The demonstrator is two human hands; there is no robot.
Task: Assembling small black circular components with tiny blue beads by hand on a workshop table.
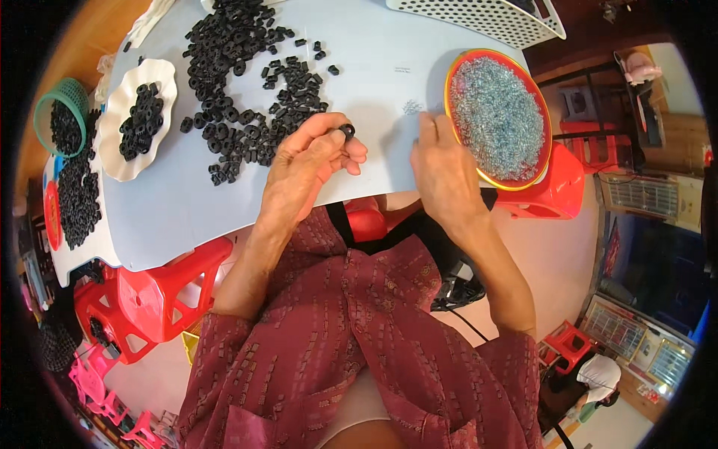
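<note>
My left hand [310, 161] is closed around a small black ring-shaped part [347, 131], held between thumb and forefinger above the table's near edge. To its left spreads a large heap of similar black parts [235, 135]. My right hand [447, 168] has its fingers drawn together, the tips down close to the tabletop. Whatever they pinch, if anything, is hidden. Just beyond those fingertips lies a little scatter of tiny clear pieces [410, 108]. Beside the hand, a red plate with a yellow rim [548, 138] is filled with many tiny clear bluish pieces [497, 112].
A white wavy-edged dish [111, 123] holds more black parts at the left. Farther left, a green basket [54, 96] lies tipped with black parts spilling out. A white perforated basket [486, 21] stands at the far edge. Red stools [161, 295] sit below the light-blue table [172, 217].
</note>
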